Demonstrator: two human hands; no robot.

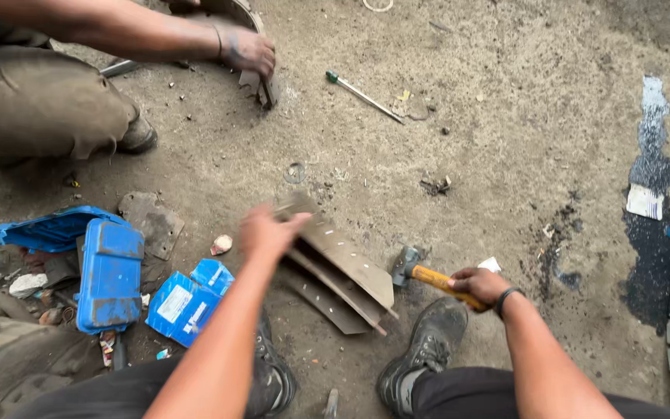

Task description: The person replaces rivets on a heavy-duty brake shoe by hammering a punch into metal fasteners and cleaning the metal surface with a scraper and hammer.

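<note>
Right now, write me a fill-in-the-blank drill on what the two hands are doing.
1. The right hand grips a ____ by its yellow handle.
2. The left hand rests on the stack of curved brown ____.
3. The small cardboard box left of that stack is ____.

Missing words: hammer; brake linings; blue

Both bare forearms reached forward from the bottom of the view. The left hand [269, 231] was stretched out ahead, motion-blurred, fingers loosely curled and pointing right, palm down. The right hand [481, 287] sat lower and nearer the body, knuckles up, fist closed tight in a grip, a dark band around its wrist.
</note>
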